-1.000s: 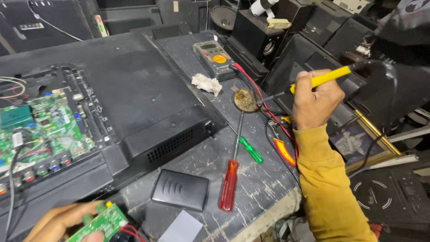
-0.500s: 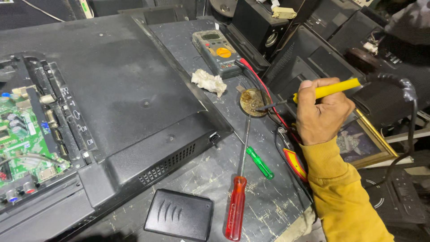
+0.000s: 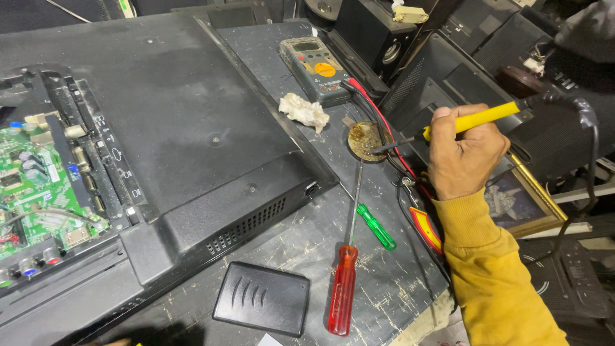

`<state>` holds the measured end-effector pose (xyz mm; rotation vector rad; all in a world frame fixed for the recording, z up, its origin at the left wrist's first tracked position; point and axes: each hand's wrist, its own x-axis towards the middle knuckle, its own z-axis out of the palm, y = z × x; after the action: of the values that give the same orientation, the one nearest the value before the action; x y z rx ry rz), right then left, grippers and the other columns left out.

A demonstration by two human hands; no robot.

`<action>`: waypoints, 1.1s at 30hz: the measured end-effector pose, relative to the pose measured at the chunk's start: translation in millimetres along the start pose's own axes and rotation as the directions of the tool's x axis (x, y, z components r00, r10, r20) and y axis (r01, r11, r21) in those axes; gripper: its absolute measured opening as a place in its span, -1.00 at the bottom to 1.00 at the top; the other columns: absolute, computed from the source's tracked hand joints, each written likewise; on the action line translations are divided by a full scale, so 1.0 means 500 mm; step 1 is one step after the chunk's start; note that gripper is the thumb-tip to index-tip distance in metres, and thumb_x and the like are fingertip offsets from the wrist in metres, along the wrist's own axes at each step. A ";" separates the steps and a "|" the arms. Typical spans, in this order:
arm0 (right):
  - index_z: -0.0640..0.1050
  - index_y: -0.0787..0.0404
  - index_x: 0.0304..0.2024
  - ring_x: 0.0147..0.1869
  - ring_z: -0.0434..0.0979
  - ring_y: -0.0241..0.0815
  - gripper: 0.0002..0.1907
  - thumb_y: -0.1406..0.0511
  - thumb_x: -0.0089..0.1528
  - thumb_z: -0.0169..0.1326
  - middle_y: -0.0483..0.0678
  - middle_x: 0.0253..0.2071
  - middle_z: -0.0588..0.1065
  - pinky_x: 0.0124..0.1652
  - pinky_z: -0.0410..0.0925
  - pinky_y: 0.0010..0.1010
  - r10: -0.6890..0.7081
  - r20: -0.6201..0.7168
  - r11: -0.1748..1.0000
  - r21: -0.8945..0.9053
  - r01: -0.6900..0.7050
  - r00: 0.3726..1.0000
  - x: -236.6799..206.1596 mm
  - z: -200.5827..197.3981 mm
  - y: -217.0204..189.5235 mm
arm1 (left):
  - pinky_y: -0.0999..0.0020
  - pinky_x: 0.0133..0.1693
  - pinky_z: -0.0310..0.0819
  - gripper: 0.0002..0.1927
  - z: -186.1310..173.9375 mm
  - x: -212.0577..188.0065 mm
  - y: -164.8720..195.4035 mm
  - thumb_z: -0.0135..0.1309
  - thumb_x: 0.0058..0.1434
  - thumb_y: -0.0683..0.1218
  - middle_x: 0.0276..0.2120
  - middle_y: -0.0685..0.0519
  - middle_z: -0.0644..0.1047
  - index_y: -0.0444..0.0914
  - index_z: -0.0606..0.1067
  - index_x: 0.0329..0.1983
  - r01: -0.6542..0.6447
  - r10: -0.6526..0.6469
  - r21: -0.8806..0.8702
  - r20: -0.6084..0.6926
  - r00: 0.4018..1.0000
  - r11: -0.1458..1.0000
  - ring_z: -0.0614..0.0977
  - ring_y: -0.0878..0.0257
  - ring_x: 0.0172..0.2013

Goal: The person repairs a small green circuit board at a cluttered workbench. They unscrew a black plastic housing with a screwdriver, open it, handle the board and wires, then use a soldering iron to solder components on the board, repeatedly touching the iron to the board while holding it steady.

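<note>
Soldering iron (image 3: 477,118), yellow handle, right there in the right hand (image 3: 462,154), fingers (image 3: 448,122) wrapped tight round the grip, and its dark tip is down on the small round tin of brownish flux (image 3: 365,140) near the counter's (image 3: 384,288) right edge, toward the far side. The iron's black cord (image 3: 586,128) loops away off the right. The yellow sleeve (image 3: 493,275) runs down to the near right corner. Just behind the tin sits a grey-green multimeter (image 3: 317,67) with an orange dial, its red and black leads (image 3: 384,138) trailing past the tin toward the hand. A crumpled whitish wad (image 3: 304,112) lies just left of the tin. Toward the near edge, a red-handled screwdriver (image 3: 343,288) points its shaft up at the tin, and a smaller green-handled screwdriver (image 3: 377,226) lies just beside it, angled. A flat black box (image 3: 262,298) with curved ridges rests by the near edge. The big black television back (image 3: 179,122) fills the left of the counter, opened at its left end to show a green circuit board (image 3: 38,192). The left hand is out of sight, so nothing can be said of its grip.
</note>
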<state>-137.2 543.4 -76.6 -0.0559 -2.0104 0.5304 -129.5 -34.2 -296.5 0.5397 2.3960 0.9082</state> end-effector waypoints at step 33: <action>0.50 0.10 -0.28 -0.53 0.40 -0.36 -0.76 0.14 0.40 0.16 -0.18 -0.49 0.41 -0.54 0.27 -0.57 0.562 0.205 0.535 0.649 -0.541 0.801 -0.020 -0.068 -0.068 | 0.37 -0.28 0.41 -0.67 -0.076 -0.211 0.459 0.14 0.15 -0.09 -0.30 0.06 0.53 -0.29 0.62 -0.03 -0.312 0.015 -0.426 -0.571 0.820 0.850 0.55 0.28 -0.31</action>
<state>-97.2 522.0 -58.3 -0.2564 -1.6110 1.6640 -27.8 51.4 -78.5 0.3078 2.4434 1.9301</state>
